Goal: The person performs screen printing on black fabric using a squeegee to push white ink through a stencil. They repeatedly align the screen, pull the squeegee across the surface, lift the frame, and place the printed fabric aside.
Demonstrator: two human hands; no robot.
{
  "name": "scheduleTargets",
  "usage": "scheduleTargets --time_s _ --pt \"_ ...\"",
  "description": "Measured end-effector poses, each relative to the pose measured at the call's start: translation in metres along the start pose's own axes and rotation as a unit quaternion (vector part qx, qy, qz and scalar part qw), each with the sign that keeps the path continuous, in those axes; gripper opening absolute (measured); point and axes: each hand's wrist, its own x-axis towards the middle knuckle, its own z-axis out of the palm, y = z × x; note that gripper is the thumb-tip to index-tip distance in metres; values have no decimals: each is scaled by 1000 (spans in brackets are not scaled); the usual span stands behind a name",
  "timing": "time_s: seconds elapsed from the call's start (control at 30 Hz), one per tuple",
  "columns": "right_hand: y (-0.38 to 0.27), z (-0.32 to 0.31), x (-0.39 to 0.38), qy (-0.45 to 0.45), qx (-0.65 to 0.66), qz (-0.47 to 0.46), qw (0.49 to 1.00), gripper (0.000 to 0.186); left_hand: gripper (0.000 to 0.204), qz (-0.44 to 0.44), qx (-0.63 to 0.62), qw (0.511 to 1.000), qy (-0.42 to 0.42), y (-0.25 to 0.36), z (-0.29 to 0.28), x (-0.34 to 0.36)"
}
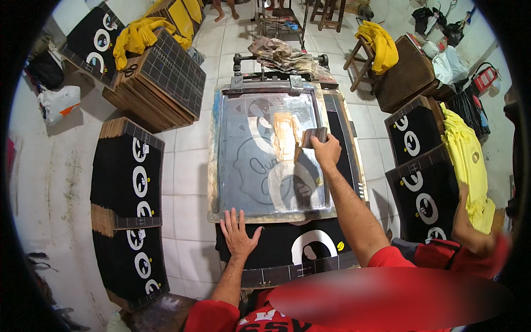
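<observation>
A screen-printing frame (213, 138) with a grey mesh lies in front of me, with faint rounded shapes showing through it. On the mesh is a patch of orange-brown and whitish ink (285, 135). My right hand (327, 150) grips a dark brown squeegee (314, 136) beside that patch, toward the frame's right side. Fingers spread, my left hand (239, 235) rests at the frame's near edge. Beneath and nearer to me, black fabric (276, 238) with a white ring print and a small yellow mark lies on a dark board.
Boards with printed black fabric stand at the left (124, 177) and right (423, 205). A gridded board stack (174, 72) bears scissors (130, 70). Yellow cloth drapes over a stool (378, 47). Another person's arm (469, 224) reaches in beside yellow fabric (467, 160). A crumpled rag (285, 55) lies behind the frame.
</observation>
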Motion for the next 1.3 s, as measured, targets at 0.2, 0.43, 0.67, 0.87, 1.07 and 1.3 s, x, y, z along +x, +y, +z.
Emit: scheduleTargets --time_s 0.2,0.43,0.67,0.87,1.07,1.3 --pt "16 43 -6 -19 -87 70 994 50 89 2 24 1000 -2 -5 11 -1" --pt "-19 81 47 -9 -70 51 996 45 89 -5 32 999 -13 -6 15 -2" --pt "-75 99 107 -167 -201 -208 943 41 85 -16 31 999 -8 -7 19 -4" --pt "-67 118 114 -148 -183 -454 860 24 87 -12 24 999 -19 -8 18 -5" --pt "-8 69 45 -171 -150 -522 822 29 86 -10 13 1000 -22 -10 17 -4" --pt "-40 86 89 -151 -151 -465 859 17 86 -16 5 1000 -23 -9 17 -3"
